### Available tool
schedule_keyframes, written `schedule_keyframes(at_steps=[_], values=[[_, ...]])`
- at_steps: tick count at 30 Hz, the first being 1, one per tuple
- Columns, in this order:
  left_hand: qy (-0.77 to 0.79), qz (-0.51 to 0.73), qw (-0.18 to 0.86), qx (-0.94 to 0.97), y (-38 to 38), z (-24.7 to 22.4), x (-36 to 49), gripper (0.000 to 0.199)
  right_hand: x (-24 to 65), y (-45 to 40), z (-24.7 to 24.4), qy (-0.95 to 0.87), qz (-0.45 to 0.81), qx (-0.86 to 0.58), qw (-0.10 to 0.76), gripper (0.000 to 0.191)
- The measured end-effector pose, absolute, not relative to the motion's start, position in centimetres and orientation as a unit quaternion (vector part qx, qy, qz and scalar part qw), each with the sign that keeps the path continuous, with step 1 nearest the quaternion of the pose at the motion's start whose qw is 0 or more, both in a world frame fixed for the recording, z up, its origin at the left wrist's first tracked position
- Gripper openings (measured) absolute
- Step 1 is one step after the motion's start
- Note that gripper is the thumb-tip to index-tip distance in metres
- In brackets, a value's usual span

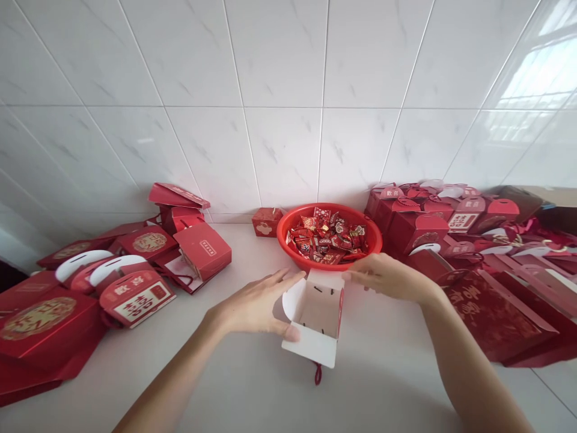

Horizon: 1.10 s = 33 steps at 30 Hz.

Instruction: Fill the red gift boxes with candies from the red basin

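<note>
An opened gift box (319,310), white inside with red outer sides, lies at the middle of the counter with its flaps spread and a dark red cord loop at the near end. My left hand (256,307) is at its left side, fingers apart, the thumb on the near white flap. My right hand (383,275) is at the far right corner, its fingers bent together at the box's edge; whether they pinch the flap is hard to make out. Right behind the box stands a red plastic basin (285,236) filled with small red wrapped packets (331,240).
Red gift boxes and bags (148,242) lie piled at the left. Many red boxes with handles (421,231) crowd the right side. A small red box (267,222) stands left of the basin, near the white tiled wall (279,150).
</note>
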<state>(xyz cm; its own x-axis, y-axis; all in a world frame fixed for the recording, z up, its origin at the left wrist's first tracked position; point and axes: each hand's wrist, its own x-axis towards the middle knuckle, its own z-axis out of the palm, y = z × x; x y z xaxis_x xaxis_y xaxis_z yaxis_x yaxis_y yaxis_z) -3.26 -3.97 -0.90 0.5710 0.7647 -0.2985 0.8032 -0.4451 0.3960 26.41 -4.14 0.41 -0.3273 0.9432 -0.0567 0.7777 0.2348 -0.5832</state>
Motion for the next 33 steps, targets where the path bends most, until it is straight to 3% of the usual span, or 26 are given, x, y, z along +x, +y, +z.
schedule_keyframes(at_steps=[5,7,12,17,22,33], values=[[0.414,0.097,0.211,0.88,0.3,2.6,-2.3,0.062,27.5,-2.1,1.5,-0.699,0.299,-0.507,0.405,0.048],[0.382,0.124,0.22,0.889,3.3,2.8,-0.5,0.048,27.2,-0.4,1.1,-0.667,0.323,-0.483,0.467,0.048],[0.386,0.006,0.25,0.888,9.6,0.0,5.8,0.045,25.9,4.5,-2.0,-0.565,0.384,-0.468,0.561,0.043],[0.421,-0.022,0.227,0.878,12.1,-4.1,9.1,0.051,26.0,6.7,-5.1,-0.523,0.43,-0.48,0.558,0.038],[0.412,0.004,0.243,0.878,13.4,-5.5,9.6,0.032,26.5,6.9,-5.8,-0.526,0.442,-0.479,0.546,0.036],[0.371,0.206,0.47,0.774,13.3,-3.1,6.2,0.028,26.5,7.6,-6.5,-0.529,0.401,-0.498,0.557,0.035]])
